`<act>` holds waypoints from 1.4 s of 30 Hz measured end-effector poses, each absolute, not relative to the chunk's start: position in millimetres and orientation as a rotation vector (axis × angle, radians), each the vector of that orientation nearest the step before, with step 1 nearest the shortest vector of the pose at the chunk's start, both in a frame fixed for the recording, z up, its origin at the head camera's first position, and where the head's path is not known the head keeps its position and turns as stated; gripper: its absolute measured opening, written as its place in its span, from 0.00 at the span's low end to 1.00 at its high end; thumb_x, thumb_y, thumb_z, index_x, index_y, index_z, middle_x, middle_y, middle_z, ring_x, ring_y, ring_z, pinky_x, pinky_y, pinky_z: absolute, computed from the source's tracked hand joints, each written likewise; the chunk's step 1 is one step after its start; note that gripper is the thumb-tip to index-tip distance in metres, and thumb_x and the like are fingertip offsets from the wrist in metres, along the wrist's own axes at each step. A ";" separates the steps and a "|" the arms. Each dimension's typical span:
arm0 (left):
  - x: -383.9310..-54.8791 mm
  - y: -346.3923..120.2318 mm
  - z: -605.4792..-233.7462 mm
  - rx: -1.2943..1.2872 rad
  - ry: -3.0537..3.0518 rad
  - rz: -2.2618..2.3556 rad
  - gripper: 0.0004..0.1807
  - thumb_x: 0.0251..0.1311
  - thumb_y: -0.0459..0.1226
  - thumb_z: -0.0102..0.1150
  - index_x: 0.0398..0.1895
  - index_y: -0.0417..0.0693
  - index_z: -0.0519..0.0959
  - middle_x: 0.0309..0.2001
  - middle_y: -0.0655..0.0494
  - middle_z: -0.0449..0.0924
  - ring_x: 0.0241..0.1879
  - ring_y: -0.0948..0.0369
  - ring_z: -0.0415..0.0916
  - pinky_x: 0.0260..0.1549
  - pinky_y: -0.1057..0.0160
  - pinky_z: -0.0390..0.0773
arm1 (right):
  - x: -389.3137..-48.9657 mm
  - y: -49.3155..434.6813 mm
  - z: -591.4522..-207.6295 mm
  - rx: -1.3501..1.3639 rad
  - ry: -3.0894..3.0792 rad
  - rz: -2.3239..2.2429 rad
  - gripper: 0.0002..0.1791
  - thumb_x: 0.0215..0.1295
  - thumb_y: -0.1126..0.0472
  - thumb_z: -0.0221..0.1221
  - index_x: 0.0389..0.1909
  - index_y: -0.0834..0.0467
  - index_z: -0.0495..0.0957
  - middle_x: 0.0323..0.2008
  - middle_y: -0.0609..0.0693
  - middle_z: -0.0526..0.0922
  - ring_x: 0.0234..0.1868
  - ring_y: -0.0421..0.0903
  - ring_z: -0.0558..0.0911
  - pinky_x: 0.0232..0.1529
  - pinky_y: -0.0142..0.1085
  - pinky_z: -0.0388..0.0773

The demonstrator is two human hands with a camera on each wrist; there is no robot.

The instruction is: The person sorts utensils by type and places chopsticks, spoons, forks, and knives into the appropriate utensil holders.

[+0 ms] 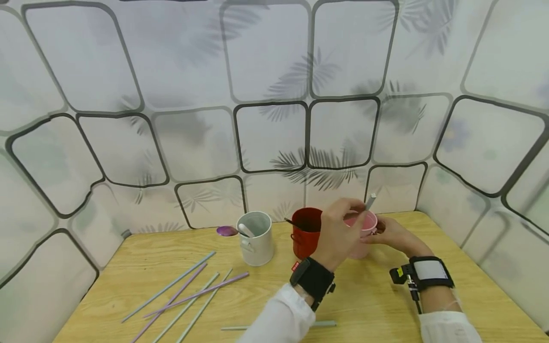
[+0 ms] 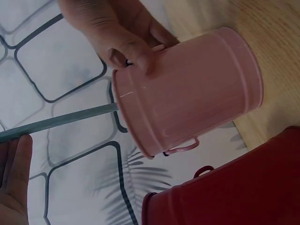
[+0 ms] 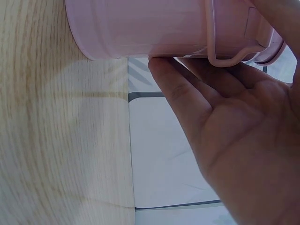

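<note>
A pink bucket [image 1: 359, 250] stands on the table at the right; the left wrist view shows its side and handle lugs. My right hand [image 1: 396, 234] holds it from the right, thumb near the rim and fingers along its far side. Above the bucket my left hand [image 1: 340, 231] pinches a slim grey-green stick [image 2: 61, 123]. The stick's lower end passes inside the bucket's rim and is hidden there. Beside the left hand stands a red bucket [image 1: 303, 243] with a dark-handled utensil leaning in it.
A white bucket [image 1: 257, 247] further left holds spoons, one with a purple bowl [image 1: 226, 231]. Several blue, purple and green sticks [image 1: 188, 300] lie crossed on the wooden table [image 1: 369, 305]. Another green stick [image 1: 323, 324] lies under the left forearm. Patterned cloth walls enclose the table's back and sides.
</note>
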State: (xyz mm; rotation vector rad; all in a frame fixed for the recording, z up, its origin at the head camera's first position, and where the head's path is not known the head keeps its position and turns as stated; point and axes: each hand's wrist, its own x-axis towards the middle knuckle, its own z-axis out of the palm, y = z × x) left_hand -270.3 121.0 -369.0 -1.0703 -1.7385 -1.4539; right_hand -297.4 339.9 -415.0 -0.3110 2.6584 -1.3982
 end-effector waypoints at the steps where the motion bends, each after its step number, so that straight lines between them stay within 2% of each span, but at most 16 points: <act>1: -270.4 122.2 -372.4 -1.066 -1.764 -1.437 0.08 0.63 0.26 0.67 0.44 0.36 0.82 0.42 0.46 0.85 0.44 0.58 0.85 0.48 0.71 0.82 | -297.7 340.0 -415.1 -0.313 2.661 -1.397 0.42 0.65 0.54 0.72 0.71 0.72 0.65 0.61 0.64 0.78 0.58 0.53 0.78 0.54 0.41 0.79; 10: -271.5 136.6 -391.1 -1.026 -1.946 -1.398 0.06 0.66 0.30 0.67 0.44 0.43 0.83 0.42 0.53 0.84 0.44 0.68 0.83 0.46 0.79 0.78 | -297.5 341.5 -416.3 -0.345 2.677 -1.385 0.36 0.65 0.58 0.70 0.67 0.73 0.68 0.59 0.63 0.79 0.55 0.50 0.78 0.51 0.39 0.78; 17: -272.9 142.6 -399.6 -1.012 -2.012 -1.336 0.06 0.65 0.29 0.67 0.43 0.44 0.83 0.41 0.55 0.85 0.44 0.68 0.82 0.46 0.80 0.77 | -298.0 343.5 -416.9 -0.330 2.747 -1.320 0.26 0.65 0.59 0.69 0.58 0.70 0.75 0.51 0.59 0.81 0.49 0.48 0.78 0.47 0.39 0.79; 21: -273.8 143.0 -402.8 -1.004 -2.032 -1.321 0.05 0.66 0.30 0.67 0.42 0.44 0.83 0.41 0.56 0.85 0.45 0.68 0.82 0.48 0.80 0.76 | -297.5 343.9 -416.7 -0.292 2.785 -1.255 0.24 0.65 0.57 0.70 0.54 0.69 0.76 0.47 0.55 0.81 0.46 0.48 0.77 0.46 0.40 0.78; 28: -275.9 143.9 -405.1 -0.997 -2.041 -1.255 0.04 0.66 0.31 0.67 0.41 0.46 0.83 0.40 0.57 0.85 0.44 0.68 0.82 0.48 0.81 0.75 | -296.7 342.2 -415.7 -0.283 2.787 -1.267 0.23 0.65 0.55 0.70 0.52 0.68 0.78 0.44 0.54 0.79 0.43 0.48 0.74 0.44 0.40 0.75; 36: -272.9 144.0 -403.4 -0.991 -2.106 -1.205 0.06 0.64 0.31 0.69 0.42 0.46 0.83 0.40 0.56 0.84 0.45 0.67 0.81 0.47 0.78 0.78 | -298.1 342.0 -416.3 -0.290 2.762 -1.304 0.27 0.66 0.57 0.69 0.58 0.71 0.76 0.51 0.59 0.82 0.48 0.49 0.77 0.49 0.40 0.76; 42: -268.2 140.6 -402.6 -0.989 -2.137 -1.159 0.08 0.65 0.33 0.69 0.45 0.46 0.82 0.43 0.55 0.84 0.45 0.64 0.82 0.47 0.79 0.77 | -297.9 343.0 -416.7 -0.303 2.756 -1.310 0.26 0.66 0.58 0.68 0.59 0.71 0.75 0.51 0.58 0.82 0.47 0.48 0.78 0.47 0.40 0.77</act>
